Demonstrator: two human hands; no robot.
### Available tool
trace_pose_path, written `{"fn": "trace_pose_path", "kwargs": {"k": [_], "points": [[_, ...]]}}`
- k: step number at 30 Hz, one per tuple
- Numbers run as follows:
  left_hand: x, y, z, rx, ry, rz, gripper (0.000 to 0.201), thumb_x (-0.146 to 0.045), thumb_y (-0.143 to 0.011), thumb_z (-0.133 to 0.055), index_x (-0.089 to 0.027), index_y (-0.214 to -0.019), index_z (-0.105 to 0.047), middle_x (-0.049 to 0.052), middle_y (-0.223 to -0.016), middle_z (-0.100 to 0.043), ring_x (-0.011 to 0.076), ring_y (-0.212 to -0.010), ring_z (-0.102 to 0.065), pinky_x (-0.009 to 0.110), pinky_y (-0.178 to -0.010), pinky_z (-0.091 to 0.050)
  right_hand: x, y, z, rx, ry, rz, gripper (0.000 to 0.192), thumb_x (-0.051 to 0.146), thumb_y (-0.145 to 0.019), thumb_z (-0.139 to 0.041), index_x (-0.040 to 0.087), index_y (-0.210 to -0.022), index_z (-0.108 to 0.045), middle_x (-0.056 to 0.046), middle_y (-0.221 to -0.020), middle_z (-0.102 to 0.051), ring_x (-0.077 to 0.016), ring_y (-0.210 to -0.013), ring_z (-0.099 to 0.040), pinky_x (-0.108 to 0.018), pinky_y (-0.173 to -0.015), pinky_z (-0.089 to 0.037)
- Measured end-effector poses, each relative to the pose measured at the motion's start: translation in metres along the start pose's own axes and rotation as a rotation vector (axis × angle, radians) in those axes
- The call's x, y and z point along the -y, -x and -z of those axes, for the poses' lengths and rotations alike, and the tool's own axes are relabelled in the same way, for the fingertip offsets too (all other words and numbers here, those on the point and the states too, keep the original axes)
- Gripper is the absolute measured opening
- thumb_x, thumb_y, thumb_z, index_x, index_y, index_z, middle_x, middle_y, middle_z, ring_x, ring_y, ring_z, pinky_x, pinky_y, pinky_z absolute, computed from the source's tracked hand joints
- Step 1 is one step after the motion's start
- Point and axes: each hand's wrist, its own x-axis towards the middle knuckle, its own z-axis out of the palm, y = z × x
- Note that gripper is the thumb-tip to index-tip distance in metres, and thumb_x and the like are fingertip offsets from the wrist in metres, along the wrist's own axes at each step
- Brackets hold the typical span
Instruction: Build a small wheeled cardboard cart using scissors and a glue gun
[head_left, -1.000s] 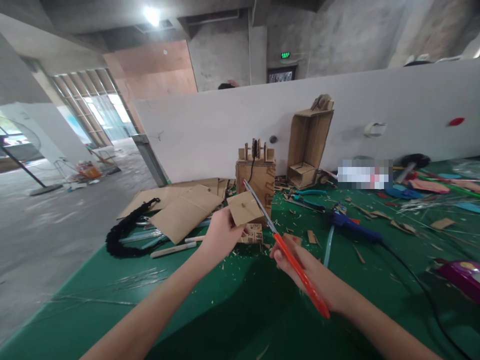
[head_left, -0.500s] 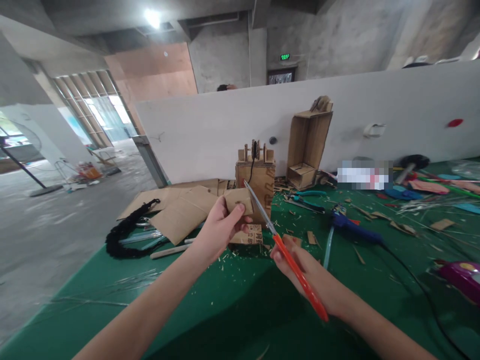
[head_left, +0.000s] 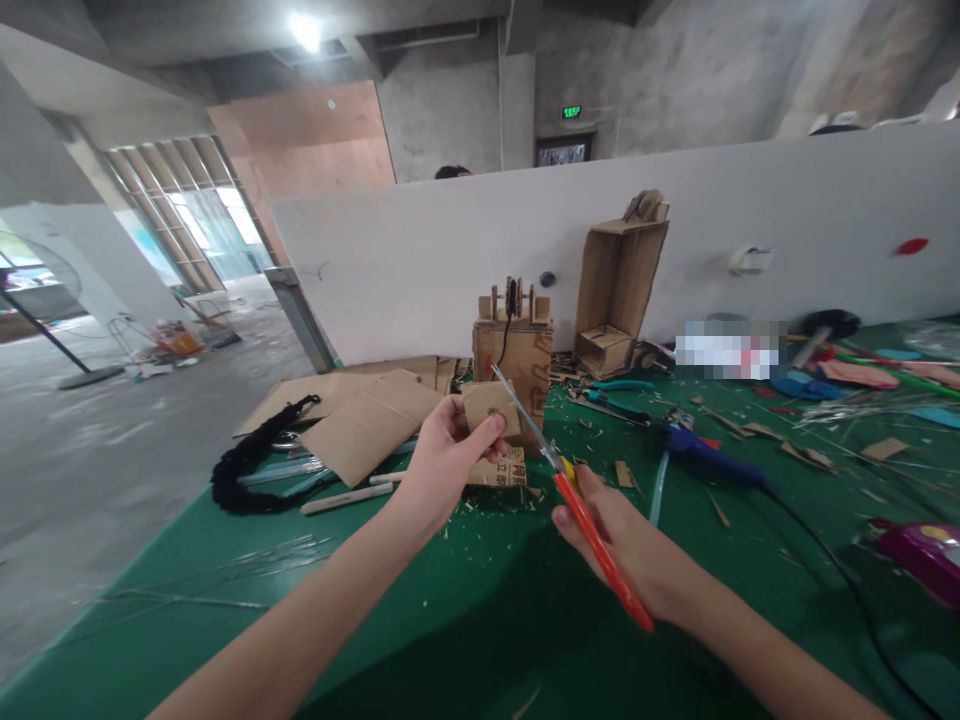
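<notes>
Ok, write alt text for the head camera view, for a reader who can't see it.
A person's left hand holds a small cardboard piece above a green table while the right hand holds orange-handled scissors with the blades against the piece's right edge. Behind stand a cardboard box, flat cardboard sheets and scattered tools.
</notes>
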Motion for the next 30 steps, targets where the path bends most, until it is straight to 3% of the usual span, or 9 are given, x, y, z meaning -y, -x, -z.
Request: {"fn": "trace_pose_path", "kwargs": {"k": [13,20,25,30], "points": [[0.001,0.003,-0.003,0.020,0.059,0.057,0.022,-0.024,-0.075,-0.067,-0.014,-0.084,-0.050,-0.004,-0.066,-0.054,0.0056,-0.055,-0.052,0.018,-0.052,-0.040,0.002,0.000,-0.002,-0.045,0.121,-0.020,0.031,0.051,-0.088,-0.035,0.026,-0.073,-0.025,0.003,-0.067,-0.042,-0.0155,-0.059,-0.046,-0.031,-0.054,-0.041],[0.003,0.009,-0.009,0.000,-0.045,-0.056,0.016,-0.030,-0.085,-0.054,-0.017,-0.093,-0.049,-0.002,-0.072,-0.055,0.0094,-0.063,-0.054,0.022,-0.058,-0.045,-0.003,0.000,-0.005,-0.013,-0.032,-0.011,0.032,0.052,-0.089,-0.036,0.025,-0.075,-0.027,0.006,-0.063,-0.035,-0.0106,-0.049,-0.037,-0.026,-0.045,-0.035],[-0.004,0.010,-0.010,0.048,-0.161,-0.069,0.015,-0.029,-0.084,-0.055,-0.016,-0.092,-0.050,-0.003,-0.065,-0.054,0.0089,-0.056,-0.052,0.021,-0.055,-0.044,-0.003,0.007,0.004,-0.010,0.031,0.103,0.031,0.054,-0.087,-0.040,0.024,-0.080,-0.034,0.001,-0.074,-0.045,-0.0137,-0.059,-0.044,-0.030,-0.055,-0.042],[-0.005,0.011,-0.011,0.045,-0.163,-0.065,0.016,-0.031,-0.083,-0.056,-0.017,-0.088,-0.052,-0.004,-0.061,-0.053,0.0088,-0.054,-0.051,0.021,-0.054,-0.041,-0.002,0.004,-0.001,-0.074,0.092,0.046,0.032,0.054,-0.088,-0.035,0.024,-0.078,-0.034,0.001,-0.072,-0.044,-0.0151,-0.060,-0.044,-0.033,-0.057,-0.042]]}}
